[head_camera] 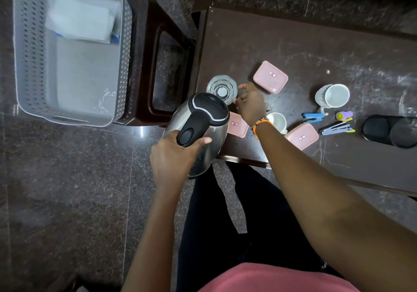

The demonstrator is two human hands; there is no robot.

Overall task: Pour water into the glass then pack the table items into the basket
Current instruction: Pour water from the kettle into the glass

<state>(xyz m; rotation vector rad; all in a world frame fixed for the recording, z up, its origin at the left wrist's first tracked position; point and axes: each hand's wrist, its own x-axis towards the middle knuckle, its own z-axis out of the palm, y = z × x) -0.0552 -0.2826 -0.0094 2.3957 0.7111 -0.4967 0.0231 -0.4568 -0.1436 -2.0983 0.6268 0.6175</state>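
Note:
A clear glass (221, 88) stands near the left edge of the dark table (293, 50). My left hand (174, 156) grips the black handle of a steel kettle (203, 129), tilted with its spout end toward the glass. My right hand (250, 103) curls around the glass's right side, fingers touching it. A grey perforated basket (31, 66) sits on a dark stool at the left, with a white packet (81, 16) inside. On the table lie three pink lidded boxes (270, 76) (237, 124) (302, 136) and two white mugs (332, 96) (277, 122).
Two staplers (313, 118) (337, 128) and a small purple item (344, 115) lie right of the mugs. A black kettle base (390, 131) sits at the table's right edge. The dark stool (162, 66) stands between basket and table. My legs are below the table's front edge.

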